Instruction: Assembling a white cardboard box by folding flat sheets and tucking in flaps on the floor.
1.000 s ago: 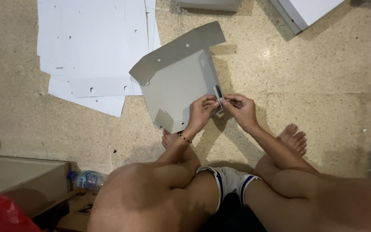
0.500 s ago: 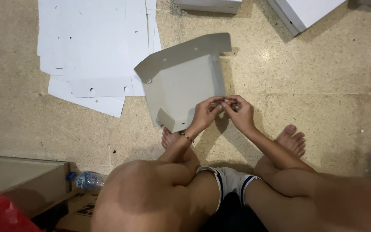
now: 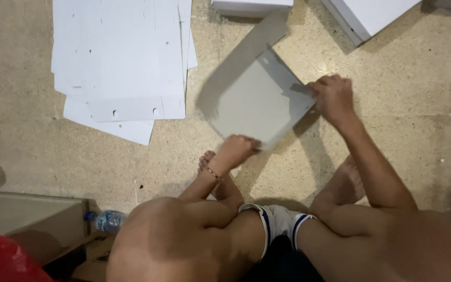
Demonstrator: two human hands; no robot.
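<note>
The grey folded cardboard panel [image 3: 257, 102] has swung round on the floor (blurred, mid-turn), suggesting repositioning for another fold. The 2 hands have spread apart: right hand [image 3: 334, 96] grips its far corner, left hand [image 3: 238, 149] pinches its near edge.

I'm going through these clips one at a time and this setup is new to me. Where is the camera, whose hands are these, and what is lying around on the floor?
There is no machine here: the camera sits on a person's head and looks down at their own body as they sit on the floor. The left hand grips the near edge of a grey cardboard sheet, and the right hand pinches its right edge. Beside it lies a stack of white sheets with punched holes. A water bottle lies at lower left, and white boxes sit at the top.
</note>
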